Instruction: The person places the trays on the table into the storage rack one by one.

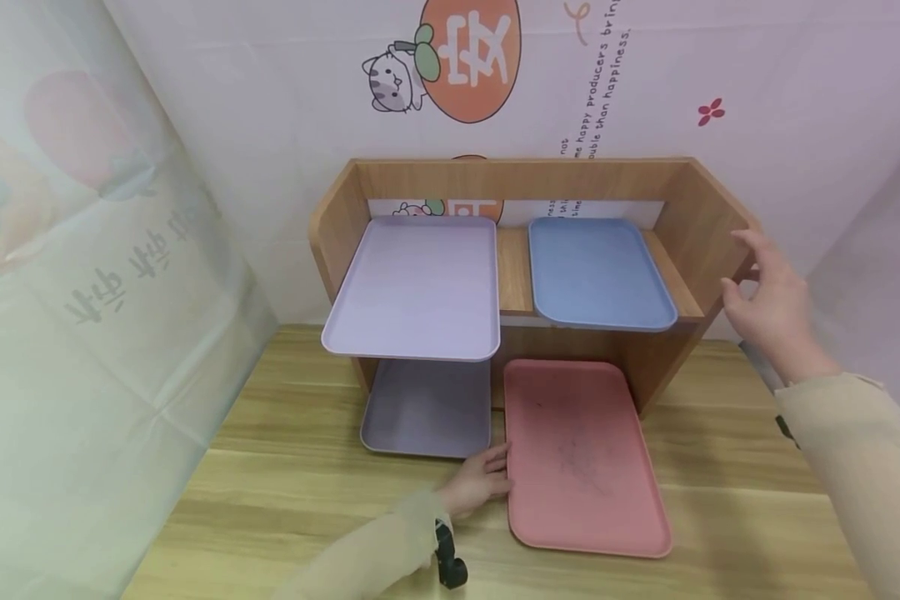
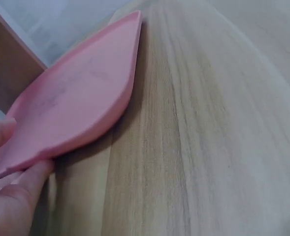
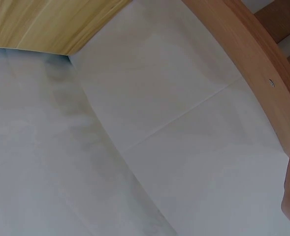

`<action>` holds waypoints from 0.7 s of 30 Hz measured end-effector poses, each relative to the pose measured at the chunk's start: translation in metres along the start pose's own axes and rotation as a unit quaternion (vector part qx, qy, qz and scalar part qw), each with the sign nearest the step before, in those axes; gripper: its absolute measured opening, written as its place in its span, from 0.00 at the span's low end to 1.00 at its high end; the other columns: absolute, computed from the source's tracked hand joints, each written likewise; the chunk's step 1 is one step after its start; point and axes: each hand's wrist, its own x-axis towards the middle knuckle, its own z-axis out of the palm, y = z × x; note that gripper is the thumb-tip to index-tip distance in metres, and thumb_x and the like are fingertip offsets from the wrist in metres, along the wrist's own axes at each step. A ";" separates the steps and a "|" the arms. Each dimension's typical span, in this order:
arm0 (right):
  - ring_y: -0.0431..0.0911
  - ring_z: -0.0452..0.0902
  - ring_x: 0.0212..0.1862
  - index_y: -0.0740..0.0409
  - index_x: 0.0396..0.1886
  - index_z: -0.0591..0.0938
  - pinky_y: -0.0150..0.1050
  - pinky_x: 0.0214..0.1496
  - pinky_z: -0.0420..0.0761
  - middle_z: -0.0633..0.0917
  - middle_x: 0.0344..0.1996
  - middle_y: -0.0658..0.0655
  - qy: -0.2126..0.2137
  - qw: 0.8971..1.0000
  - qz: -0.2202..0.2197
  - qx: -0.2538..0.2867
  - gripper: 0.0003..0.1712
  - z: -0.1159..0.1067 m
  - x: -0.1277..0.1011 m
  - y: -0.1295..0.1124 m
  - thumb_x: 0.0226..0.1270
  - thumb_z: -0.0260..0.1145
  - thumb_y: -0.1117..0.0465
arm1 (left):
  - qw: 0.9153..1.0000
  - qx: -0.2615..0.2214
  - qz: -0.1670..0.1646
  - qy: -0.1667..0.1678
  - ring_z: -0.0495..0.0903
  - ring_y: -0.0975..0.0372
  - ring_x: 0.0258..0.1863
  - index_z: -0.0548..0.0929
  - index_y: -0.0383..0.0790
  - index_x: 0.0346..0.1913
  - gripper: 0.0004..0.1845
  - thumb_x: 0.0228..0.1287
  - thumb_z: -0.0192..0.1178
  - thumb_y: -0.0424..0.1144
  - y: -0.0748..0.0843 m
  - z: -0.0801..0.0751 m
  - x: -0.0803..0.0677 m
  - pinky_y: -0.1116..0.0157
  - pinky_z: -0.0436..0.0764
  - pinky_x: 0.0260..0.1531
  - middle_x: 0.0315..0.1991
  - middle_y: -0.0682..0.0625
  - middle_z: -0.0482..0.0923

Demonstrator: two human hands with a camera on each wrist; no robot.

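My left hand (image 1: 480, 482) pinches the left rim of a pink tray (image 1: 588, 467). In the left wrist view, the thumb lies above the rim and fingers reach beneath it. The tray's back end is inside the lower right compartment of a wooden two-tier shelf (image 1: 525, 179); its front part sticks out over the table. High on the right, my right hand (image 1: 776, 304) holds the front edge of the shelf's side panel (image 3: 255, 69), thumb and forefinger apart. The right wrist view shows only a bit of that hand at its border.
On the upper tier, a lavender tray (image 1: 420, 287) lies left and a blue tray (image 1: 600, 271) right, both overhanging the front. A greyish-purple tray (image 1: 429, 408) sits in the lower left compartment. A wood-grain table (image 1: 292, 483) carries the shelf; printed cloth (image 1: 270, 100) hangs behind and beside it.
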 end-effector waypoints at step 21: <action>0.74 0.68 0.52 0.54 0.72 0.56 0.21 0.19 0.63 0.69 0.55 0.76 0.007 1.000 -0.008 0.002 0.37 0.000 0.001 0.001 0.63 0.54 0.70 | 0.618 0.743 0.188 -0.175 0.49 0.51 0.74 0.58 0.54 0.73 0.31 0.70 0.46 0.57 0.030 0.016 -0.029 0.55 0.53 0.73 0.73 0.43 0.53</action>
